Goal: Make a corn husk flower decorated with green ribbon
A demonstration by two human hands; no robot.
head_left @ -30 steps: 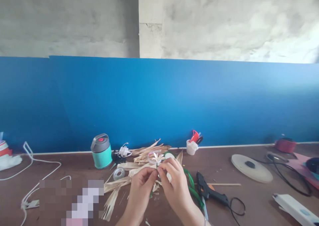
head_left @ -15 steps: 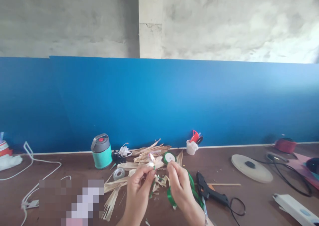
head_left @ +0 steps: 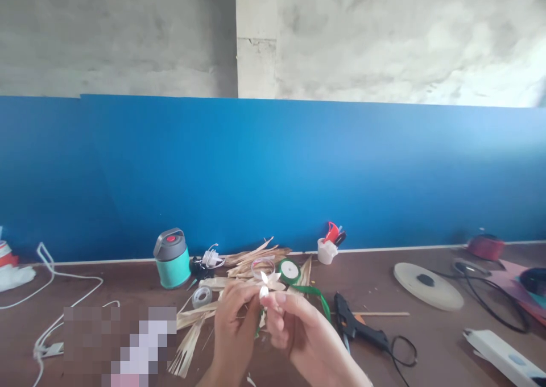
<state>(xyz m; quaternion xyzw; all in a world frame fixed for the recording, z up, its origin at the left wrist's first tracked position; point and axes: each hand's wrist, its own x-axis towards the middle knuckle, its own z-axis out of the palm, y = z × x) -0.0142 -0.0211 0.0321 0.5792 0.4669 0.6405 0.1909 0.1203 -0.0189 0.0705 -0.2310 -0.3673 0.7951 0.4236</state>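
My left hand (head_left: 232, 333) and my right hand (head_left: 294, 330) meet low in the middle, both pinched round a small pale flower of dried leaf strips (head_left: 264, 280) on a thin green stem. The fingertips of the two hands touch just under the petals. A green ribbon (head_left: 313, 293) runs from the hands back to its roll (head_left: 289, 270) on the brown table (head_left: 375, 287). Loose dried leaf strips (head_left: 247, 259) lie behind and left of the hands.
A teal jar with a grey lid (head_left: 172, 258), a tape roll (head_left: 201, 296) and a white cable (head_left: 63, 296) lie to the left. A black glue gun (head_left: 356, 324), a white round lid (head_left: 426, 286), a cup of tools (head_left: 328, 249) and a white box (head_left: 503, 357) lie right.
My right hand had drawn apart with the green ribbon; now it has come back against the left hand at the flower. The view has shifted slightly.
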